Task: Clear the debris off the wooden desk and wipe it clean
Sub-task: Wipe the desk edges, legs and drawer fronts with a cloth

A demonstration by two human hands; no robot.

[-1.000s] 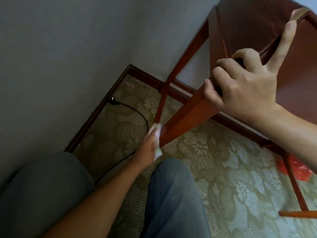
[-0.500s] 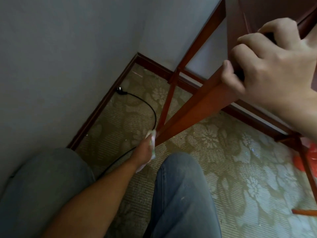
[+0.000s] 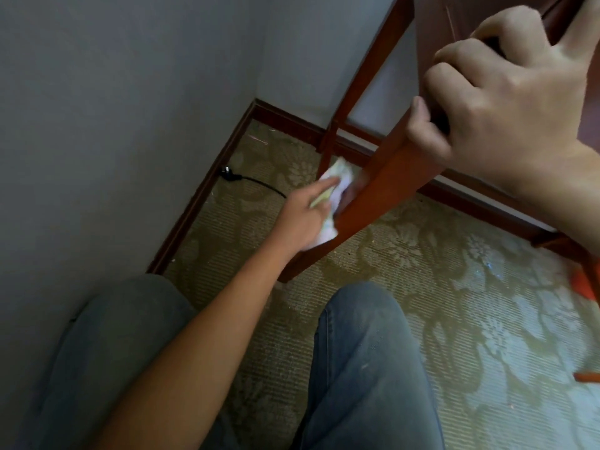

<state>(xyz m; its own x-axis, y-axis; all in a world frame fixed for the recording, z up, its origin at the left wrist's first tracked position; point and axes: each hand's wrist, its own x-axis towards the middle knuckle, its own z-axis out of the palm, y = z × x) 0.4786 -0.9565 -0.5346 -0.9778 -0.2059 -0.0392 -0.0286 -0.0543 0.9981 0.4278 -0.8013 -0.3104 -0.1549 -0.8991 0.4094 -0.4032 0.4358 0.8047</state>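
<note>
The reddish wooden desk (image 3: 383, 186) fills the upper right, seen from low down, its near leg slanting toward the carpet. My left hand (image 3: 305, 216) presses a crumpled white cloth (image 3: 334, 190) against the left side of that leg, about midway up. My right hand (image 3: 506, 102) is clamped around the top of the same leg, at the desk's corner, fingers curled over the edge. A second, thinner leg (image 3: 363, 82) stands behind by the wall.
I am crouched in a room corner; my knees in blue jeans (image 3: 363, 368) fill the bottom. A black power cord (image 3: 246, 180) lies on the patterned carpet along the dark baseboard (image 3: 201, 196). Something orange-red (image 3: 584, 284) lies at the right edge.
My left hand with the cloth has slid up the desk leg from near its foot. The view has shifted closer, and my right hand keeps its grip at the top.
</note>
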